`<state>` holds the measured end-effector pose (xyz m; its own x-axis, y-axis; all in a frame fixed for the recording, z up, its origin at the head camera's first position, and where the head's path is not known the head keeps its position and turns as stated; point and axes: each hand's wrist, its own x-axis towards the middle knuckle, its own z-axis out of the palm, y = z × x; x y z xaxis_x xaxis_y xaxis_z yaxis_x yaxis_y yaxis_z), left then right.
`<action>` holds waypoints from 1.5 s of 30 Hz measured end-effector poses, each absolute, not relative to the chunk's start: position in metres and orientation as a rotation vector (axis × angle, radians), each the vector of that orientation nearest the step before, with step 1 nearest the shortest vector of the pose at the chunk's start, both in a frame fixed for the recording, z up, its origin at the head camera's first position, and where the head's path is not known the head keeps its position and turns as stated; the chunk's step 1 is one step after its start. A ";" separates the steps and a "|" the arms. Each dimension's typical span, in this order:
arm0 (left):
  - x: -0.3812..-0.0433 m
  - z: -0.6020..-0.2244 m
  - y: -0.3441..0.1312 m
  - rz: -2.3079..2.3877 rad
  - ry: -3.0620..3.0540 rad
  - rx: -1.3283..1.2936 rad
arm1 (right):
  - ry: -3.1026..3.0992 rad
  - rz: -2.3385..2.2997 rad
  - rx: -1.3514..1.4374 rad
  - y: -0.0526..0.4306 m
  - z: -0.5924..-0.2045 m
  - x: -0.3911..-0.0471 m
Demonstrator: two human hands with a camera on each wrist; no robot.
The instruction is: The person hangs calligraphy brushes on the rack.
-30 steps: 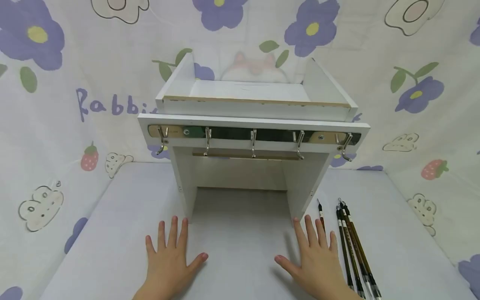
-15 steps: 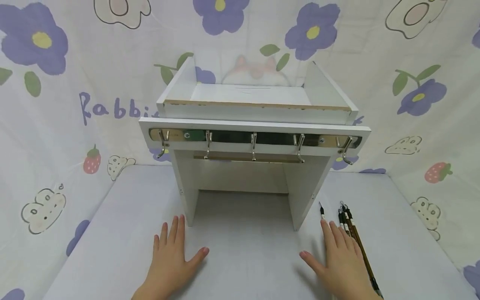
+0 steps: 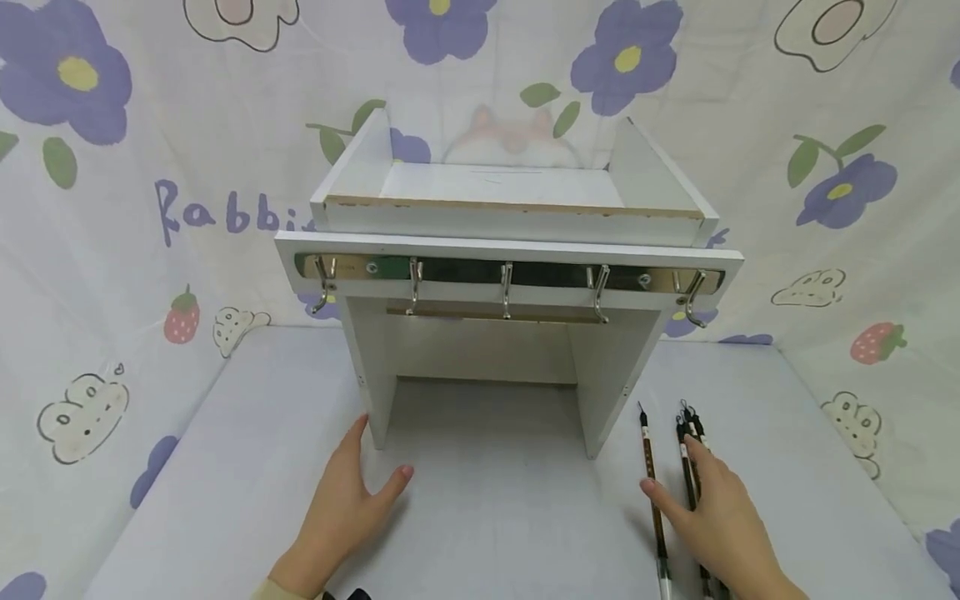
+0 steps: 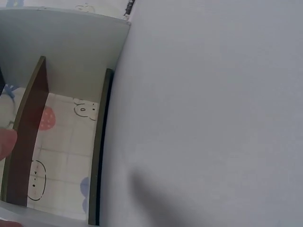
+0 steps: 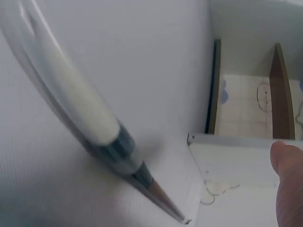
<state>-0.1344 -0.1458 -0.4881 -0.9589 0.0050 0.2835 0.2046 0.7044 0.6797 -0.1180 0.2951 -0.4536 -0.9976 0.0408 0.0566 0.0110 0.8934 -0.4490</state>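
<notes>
A white wooden rack (image 3: 510, 223) with a metal strip of hooks (image 3: 507, 274) stands on the table. My left hand (image 3: 341, 504) is beside the foot of its left leg, thumb spread from the fingers and nothing held. To the right of the rack lie several brushes (image 3: 686, 462) side by side, with one single brush (image 3: 648, 454) a little to their left. My right hand (image 3: 723, 517) is over the grouped brushes, fingers bent loosely and hiding part of them. Its thumb overlaps the single brush. The right wrist view shows a brush (image 5: 80, 94) with a clear cap over its pale bristles.
A white cloth (image 3: 480, 517) covers the table. Behind and at both sides hangs a curtain (image 3: 90, 267) printed with flowers and rabbits. The rack has an open tray (image 3: 502, 183) on top. A small black object (image 3: 358, 594) shows at the bottom edge.
My right hand has moved right from beside the rack's right leg to over the brushes, its fingers now less spread. My left hand has turned sideways near the left leg.
</notes>
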 end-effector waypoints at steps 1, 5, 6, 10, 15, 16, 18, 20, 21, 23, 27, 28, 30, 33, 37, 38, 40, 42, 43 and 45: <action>-0.135 -0.488 -0.145 -1.123 -2.641 -0.165 | -3.005 0.722 -0.055 0.298 -0.454 -0.117; -0.135 -0.486 -0.143 -1.201 -2.622 -0.144 | -3.010 0.772 -0.083 0.308 -0.455 -0.117; -0.135 -0.485 -0.143 -1.225 -2.616 -0.139 | -3.007 0.778 -0.085 0.310 -0.455 -0.118; -0.138 -0.479 -0.143 -1.312 -2.583 -0.143 | -2.989 0.808 -0.099 0.318 -0.453 -0.123; -0.143 -0.472 -0.144 -1.420 -2.532 -0.209 | -3.000 0.858 -0.160 0.326 -0.451 -0.124; -0.144 -0.471 -0.145 -1.441 -2.522 -0.222 | -3.004 0.866 -0.172 0.327 -0.451 -0.124; -0.147 -0.469 -0.145 -1.472 -2.501 -0.251 | -3.013 0.871 -0.193 0.329 -0.452 -0.123; -0.148 -0.466 -0.146 -1.490 -2.485 -0.266 | -3.013 0.869 -0.224 0.330 -0.453 -0.123; -0.149 -0.465 -0.146 -1.498 -2.478 -0.271 | -3.014 0.873 -0.237 0.330 -0.453 -0.124; -0.151 -0.463 -0.147 -1.512 -2.465 -0.274 | -3.020 0.877 -0.264 0.332 -0.455 -0.124; -0.153 -0.460 -0.149 -1.530 -2.441 -0.281 | -3.050 0.913 -0.306 0.338 -0.459 -0.127; -0.154 -0.460 -0.150 -1.532 -2.438 -0.283 | -3.057 0.926 -0.313 0.340 -0.460 -0.128; -0.155 -0.460 -0.151 -1.537 -2.436 -0.285 | -3.069 0.985 -0.333 0.345 -0.462 -0.129; -0.156 -0.458 -0.153 -1.537 -2.444 -0.282 | -3.065 1.096 -0.384 0.352 -0.466 -0.131; -0.159 -0.455 -0.153 -1.522 -2.477 -0.277 | -3.039 1.206 -0.488 0.361 -0.469 -0.134; -0.160 -0.453 -0.153 -1.518 -2.489 -0.273 | -3.029 1.230 -0.505 0.363 -0.470 -0.135; -0.162 -0.451 -0.153 -1.509 -2.513 -0.270 | -3.016 1.267 -0.537 0.368 -0.471 -0.136; -0.164 -0.449 -0.153 -1.500 -2.530 -0.266 | -3.006 1.317 -0.557 0.372 -0.473 -0.138; -0.165 -0.448 -0.153 -1.497 -2.536 -0.266 | -3.000 1.340 -0.572 0.374 -0.473 -0.139; -0.167 -0.445 -0.154 -1.495 -2.548 -0.260 | -3.006 1.373 -0.605 0.378 -0.476 -0.141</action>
